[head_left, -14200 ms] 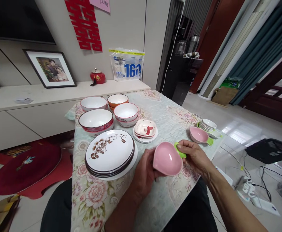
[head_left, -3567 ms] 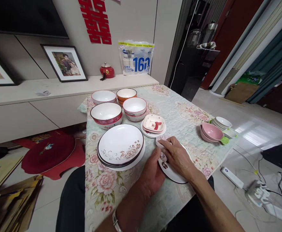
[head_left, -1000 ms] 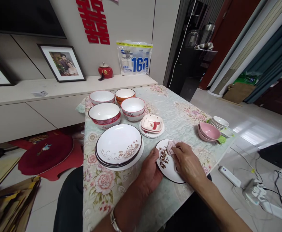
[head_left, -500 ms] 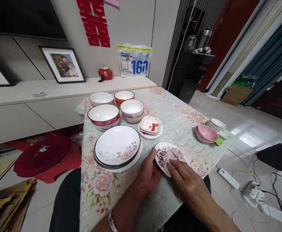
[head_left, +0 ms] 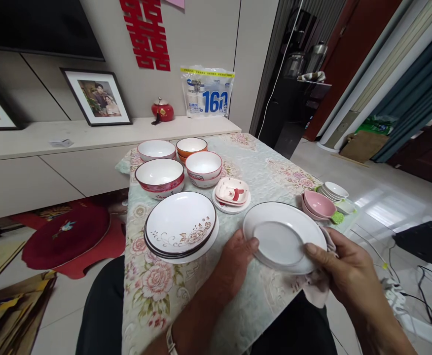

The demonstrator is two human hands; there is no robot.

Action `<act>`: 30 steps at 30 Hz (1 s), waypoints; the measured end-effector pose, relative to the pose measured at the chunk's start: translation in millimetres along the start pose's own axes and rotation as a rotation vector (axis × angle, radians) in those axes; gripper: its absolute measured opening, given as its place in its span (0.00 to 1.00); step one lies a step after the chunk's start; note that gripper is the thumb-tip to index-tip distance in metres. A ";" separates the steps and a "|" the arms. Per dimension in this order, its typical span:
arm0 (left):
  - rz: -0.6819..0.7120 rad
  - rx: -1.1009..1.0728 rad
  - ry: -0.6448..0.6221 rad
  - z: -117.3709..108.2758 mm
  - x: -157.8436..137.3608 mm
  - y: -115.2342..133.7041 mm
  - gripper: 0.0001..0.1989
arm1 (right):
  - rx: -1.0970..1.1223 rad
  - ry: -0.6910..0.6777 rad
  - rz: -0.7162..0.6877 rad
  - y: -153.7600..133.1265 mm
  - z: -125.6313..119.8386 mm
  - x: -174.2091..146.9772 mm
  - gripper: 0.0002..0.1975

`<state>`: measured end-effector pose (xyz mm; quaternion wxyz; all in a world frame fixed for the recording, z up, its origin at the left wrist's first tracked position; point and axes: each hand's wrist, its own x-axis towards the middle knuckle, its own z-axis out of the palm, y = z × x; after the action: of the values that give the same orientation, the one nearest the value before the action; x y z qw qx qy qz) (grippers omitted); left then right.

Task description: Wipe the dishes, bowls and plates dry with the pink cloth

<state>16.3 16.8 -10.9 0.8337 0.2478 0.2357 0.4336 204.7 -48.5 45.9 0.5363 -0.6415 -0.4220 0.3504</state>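
Observation:
A white plate (head_left: 278, 241) is held over the table's near right edge, its plain underside with the foot ring facing me. My left hand (head_left: 238, 261) grips its left rim, thumb on the underside. On the right rim, my right hand (head_left: 349, 266) pinches the plate with the thumb on top. A pale pink cloth (head_left: 317, 288) is bunched between that hand and the plate and hangs below it. Left of my hands lies a stack of white dark-rimmed plates (head_left: 179, 222) with brown flowers. Just beyond the held plate, small bear-pattern dishes (head_left: 232, 191) rest on small plates.
Several stacked bowls (head_left: 159, 175) stand at the back left of the floral tablecloth (head_left: 157, 286). Pink bowls (head_left: 318, 204) and small white bowls (head_left: 335, 190) sit near the right edge. Behind, a cabinet (head_left: 101, 135) bears a red jar (head_left: 162, 111) and a plastic package (head_left: 207, 93).
The plate has been turned over from its flowered face to its plain underside and raised. My right hand has moved right to the rim, carrying the cloth along.

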 end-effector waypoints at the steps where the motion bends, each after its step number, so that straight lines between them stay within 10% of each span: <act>1: 0.005 -0.005 -0.037 1.2 -1.0 0.2 0.25 | 0.129 -0.037 0.113 1.9 -0.2 3.5 0.23; 7: -0.049 -0.143 0.045 -2.2 -0.6 -1.7 0.27 | 0.339 -0.148 0.290 30.2 13.4 23.8 0.26; 15: -0.104 -0.130 0.161 -3.4 2.3 -3.4 0.24 | -0.432 0.184 -0.229 44.3 -4.5 41.9 0.25; 30: -0.147 -0.124 0.047 -6.1 2.7 -1.2 0.37 | -0.741 -0.229 -0.636 41.5 68.3 57.6 0.13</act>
<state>14.7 19.7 -16.8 0.8711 0.1677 0.2455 0.3908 172.9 28.4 -7.0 0.3028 -0.5861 -0.7488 0.0642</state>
